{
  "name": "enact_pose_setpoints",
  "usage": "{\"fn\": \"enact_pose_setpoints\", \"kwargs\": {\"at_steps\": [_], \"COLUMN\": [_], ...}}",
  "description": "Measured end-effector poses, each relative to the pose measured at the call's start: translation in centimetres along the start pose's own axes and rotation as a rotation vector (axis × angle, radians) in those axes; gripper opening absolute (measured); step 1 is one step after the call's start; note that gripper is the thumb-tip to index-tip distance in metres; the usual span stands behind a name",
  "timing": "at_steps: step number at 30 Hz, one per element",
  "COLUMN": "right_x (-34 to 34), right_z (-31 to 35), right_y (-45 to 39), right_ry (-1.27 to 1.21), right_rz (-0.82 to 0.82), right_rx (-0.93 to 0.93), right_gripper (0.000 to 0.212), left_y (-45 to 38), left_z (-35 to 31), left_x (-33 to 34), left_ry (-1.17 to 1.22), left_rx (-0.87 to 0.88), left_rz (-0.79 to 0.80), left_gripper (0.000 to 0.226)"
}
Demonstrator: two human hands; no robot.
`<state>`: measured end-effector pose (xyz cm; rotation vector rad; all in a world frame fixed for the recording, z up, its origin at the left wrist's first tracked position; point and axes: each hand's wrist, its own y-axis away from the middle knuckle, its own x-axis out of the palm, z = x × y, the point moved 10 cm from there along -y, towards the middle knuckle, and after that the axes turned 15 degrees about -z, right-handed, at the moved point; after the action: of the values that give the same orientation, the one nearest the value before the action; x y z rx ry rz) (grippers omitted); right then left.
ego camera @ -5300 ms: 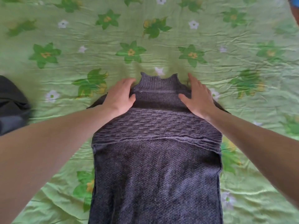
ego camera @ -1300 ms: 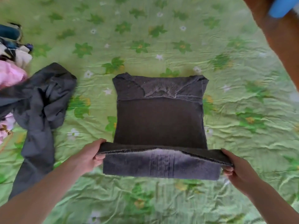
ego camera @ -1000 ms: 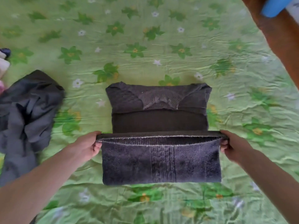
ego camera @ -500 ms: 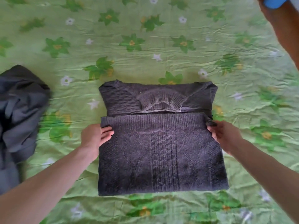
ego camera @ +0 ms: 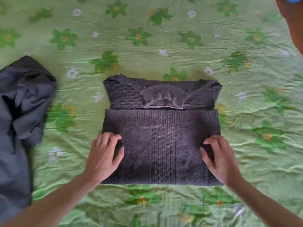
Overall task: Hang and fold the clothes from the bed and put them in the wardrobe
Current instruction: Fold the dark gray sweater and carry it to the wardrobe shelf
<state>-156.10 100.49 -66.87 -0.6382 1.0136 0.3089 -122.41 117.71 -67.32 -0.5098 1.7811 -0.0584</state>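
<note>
Sweater (ego camera: 161, 138) is the landmark here: dark grey knit, folded into a squarish block and lying flat on the green flowered bedsheet (ego camera: 164, 46). Its lower part is doubled up over the body, the ribbed hem running straight across just below the collar, which shows at the far side of the fold.

The left hand (ego camera: 105, 157) rests on the sweater's near left part, palm down, fingers loosely bent and slightly spread, the fingertips on the knit — it grips nothing. The right hand (ego camera: 218, 158) lies on the near right part in the same manner, fingers relaxed and a little apart, pressing the top layer without pinching it. Both forearms reach in from the near edge.

Well to the left of the sweater lies a crumpled grey garment (ego camera: 19, 115), apart from it. Far right of the sweater, at the upper corner, a brown shape with a blue patch is cut off — what it is cannot be told.
</note>
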Motion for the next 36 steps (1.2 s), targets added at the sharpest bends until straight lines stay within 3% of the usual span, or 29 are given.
{"fn": "enact_pose_setpoints", "kwargs": {"at_steps": [4, 6, 9, 15, 17, 20, 25, 28, 32, 36], "right_x": [1.5, 1.3, 1.0, -1.4, -2.8, -4.9, -4.8, -3.9, -3.1, -1.6], "right_z": [0.8, 0.4, -0.3, -0.2, -1.5, -4.4, -6.4, -6.5, -6.3, -7.5], "right_y": [6.4, 7.8, 8.5, 6.4, 5.5, 3.6, -0.2, -3.0, -8.1, -13.1], "right_ry": [0.112, 0.152, 0.204, 0.027, -0.11, -0.286, -0.466, -0.483, -0.407, -0.244], "right_rz": [0.297, 0.328, 0.345, 0.255, 0.226, 0.127, -0.062, -0.165, -0.307, -0.334], "right_rx": [-0.288, -0.357, -0.41, -0.219, 0.003, 0.489, 0.836, 0.894, 0.843, 0.782], "right_gripper": [0.067, 0.08, 0.078, 0.05, 0.041, 0.025, 0.012, 0.009, 0.019, 0.026], "left_y": [6.2, 7.9, 8.4, 7.4, 6.5, 3.9, -0.2, -2.9, -8.2, -13.0], "left_z": [-3.8, -3.5, -2.3, -1.0, 0.0, 2.6, 5.0, 6.4, 6.9, 8.0], "left_x": [1.7, 1.9, 1.9, 0.1, -1.0, -3.1, -3.8, -3.4, -2.8, -2.1], "left_ry": [-0.051, -0.092, -0.15, -0.021, 0.097, 0.288, 0.619, 0.661, 0.644, 0.408], "left_rx": [0.398, 0.442, 0.419, 0.248, 0.141, -0.175, -0.65, -0.851, -0.886, -0.854], "left_rz": [0.207, 0.237, 0.252, 0.248, 0.245, 0.123, 0.006, -0.107, -0.256, -0.368], "left_gripper": [0.068, 0.086, 0.1, 0.102, 0.087, 0.051, 0.008, 0.012, 0.017, 0.025]}}
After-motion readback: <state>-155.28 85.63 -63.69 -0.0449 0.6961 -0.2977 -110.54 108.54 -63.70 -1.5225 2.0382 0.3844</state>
